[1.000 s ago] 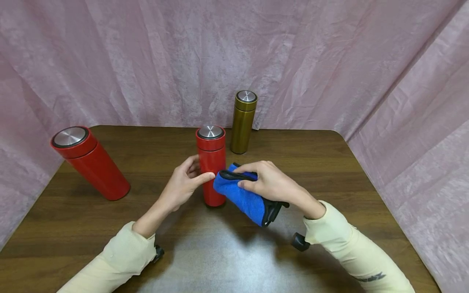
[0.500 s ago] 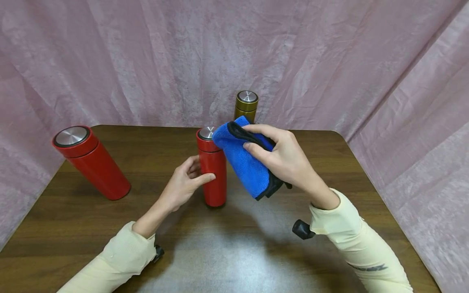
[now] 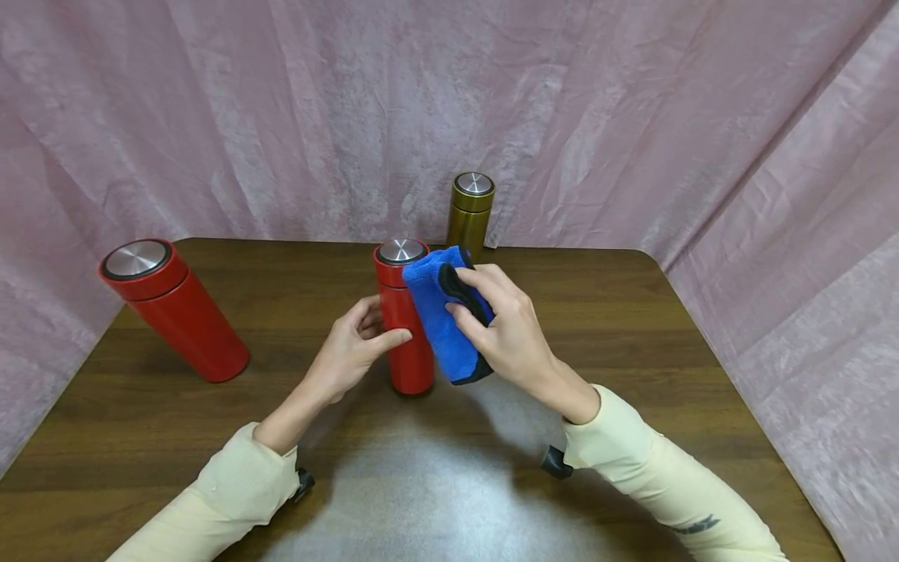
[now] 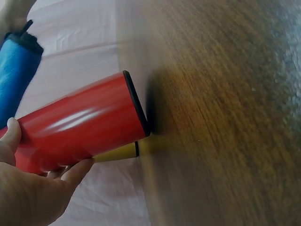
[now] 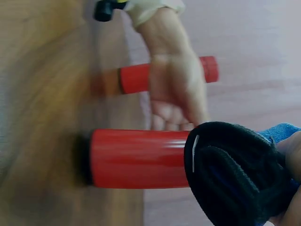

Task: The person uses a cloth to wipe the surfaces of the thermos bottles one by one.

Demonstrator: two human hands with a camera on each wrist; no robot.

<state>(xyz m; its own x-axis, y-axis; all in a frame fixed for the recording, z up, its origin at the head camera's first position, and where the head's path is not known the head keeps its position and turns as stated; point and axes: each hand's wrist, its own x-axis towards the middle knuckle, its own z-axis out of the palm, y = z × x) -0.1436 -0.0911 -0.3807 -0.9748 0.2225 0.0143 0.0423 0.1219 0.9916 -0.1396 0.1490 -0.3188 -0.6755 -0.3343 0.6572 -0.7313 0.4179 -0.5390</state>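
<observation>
A red thermos bottle (image 3: 409,359) with a brushed silver lid top stands upright at mid-table. My left hand (image 3: 351,343) grips its side, thumb across the front and fingers behind, as the left wrist view of the red body (image 4: 80,127) also shows. In my right hand (image 3: 509,328) a folded blue cloth (image 3: 438,320) with black edging is pinched between thumb and fingers. The cloth overlaps the bottle's right side near the neck in the head view. From the right wrist, the cloth's dark edge (image 5: 230,165) covers the bottle's upper end.
Another red thermos (image 3: 186,320) stands on the left of the wooden table (image 3: 597,312). A gold thermos (image 3: 469,222) stands behind at the back edge, its lower part hidden by the cloth. Pink curtains (image 3: 316,117) hang behind and to the right.
The right hand rose with the cloth from the bottle's middle to its lid, then came down and left to the upper right side. The left hand kept its hold on the red thermos.
</observation>
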